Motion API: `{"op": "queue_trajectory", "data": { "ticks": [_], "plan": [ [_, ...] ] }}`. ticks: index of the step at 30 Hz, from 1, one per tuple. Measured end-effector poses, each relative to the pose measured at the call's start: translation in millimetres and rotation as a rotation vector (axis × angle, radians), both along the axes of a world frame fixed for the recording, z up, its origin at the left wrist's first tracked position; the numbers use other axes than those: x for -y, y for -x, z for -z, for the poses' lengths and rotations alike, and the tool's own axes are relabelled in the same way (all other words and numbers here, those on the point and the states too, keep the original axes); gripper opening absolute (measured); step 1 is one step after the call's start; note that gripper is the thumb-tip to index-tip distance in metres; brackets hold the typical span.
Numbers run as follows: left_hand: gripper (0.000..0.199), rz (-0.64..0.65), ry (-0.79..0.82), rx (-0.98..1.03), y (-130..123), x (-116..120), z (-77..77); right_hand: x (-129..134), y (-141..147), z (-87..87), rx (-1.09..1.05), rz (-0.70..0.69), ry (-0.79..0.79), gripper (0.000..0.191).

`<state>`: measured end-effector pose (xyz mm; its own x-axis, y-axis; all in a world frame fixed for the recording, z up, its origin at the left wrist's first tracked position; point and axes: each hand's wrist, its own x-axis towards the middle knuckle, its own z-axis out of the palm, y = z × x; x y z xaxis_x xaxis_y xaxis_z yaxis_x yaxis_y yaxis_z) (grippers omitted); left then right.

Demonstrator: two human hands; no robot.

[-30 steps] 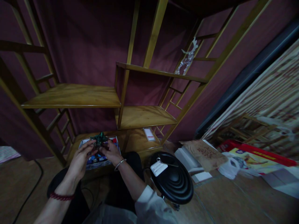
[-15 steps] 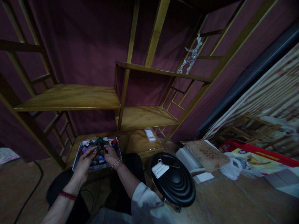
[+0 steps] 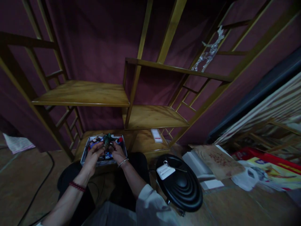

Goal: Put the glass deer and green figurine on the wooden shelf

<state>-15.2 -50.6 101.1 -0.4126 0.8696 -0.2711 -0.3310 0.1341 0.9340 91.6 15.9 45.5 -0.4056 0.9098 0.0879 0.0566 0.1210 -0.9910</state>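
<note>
A shallow white open box [image 3: 102, 163] stands on the lowest shelf, just beyond my knees. Small mixed items in blue, red and white fill it, too small to name. Over the box, my left hand [image 3: 94, 153] and my right hand [image 3: 118, 153] come together around a small dark green, branching object [image 3: 107, 138]. My fingers are bent and closed on it from both sides. Its lower part is hidden by my fingers, and its exact kind is unclear.
A wooden display shelf [image 3: 94, 92] rises in front, with a clear deer-shaped ornament [image 3: 208, 56] at upper right. A black round stool [image 3: 185, 188] holding a white tag [image 3: 166, 171] stands right. Boxes, a plastic bag [image 3: 245, 179] and a cable [image 3: 39, 191] lie on the floor.
My view has turned slightly left, so the shelf and stool sit further right. Both hands stay over the box on the green object, whose fingers-to-object pose has shifted slightly.
</note>
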Motion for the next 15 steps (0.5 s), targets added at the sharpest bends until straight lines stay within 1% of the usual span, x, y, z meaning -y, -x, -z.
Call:
{"op": "queue_trajectory", "data": {
  "ticks": [4, 9, 15],
  "plan": [
    [0.049, -0.018, -0.003, -0.042, -2, 2, -2.7, 2, -3, -2.7, 0.010, -0.005, -0.063, 0.026],
    [0.048, -0.040, -0.016, -0.057, 0, 4, -5.3, 4, -1, -3.8, -0.017, 0.036, -0.027, 0.029],
    [0.046, -0.041, -0.059, -0.049, 6, 5, -5.4, 13, -1, -17.1, -0.065, 0.051, -0.002, 0.030]
  ]
}}
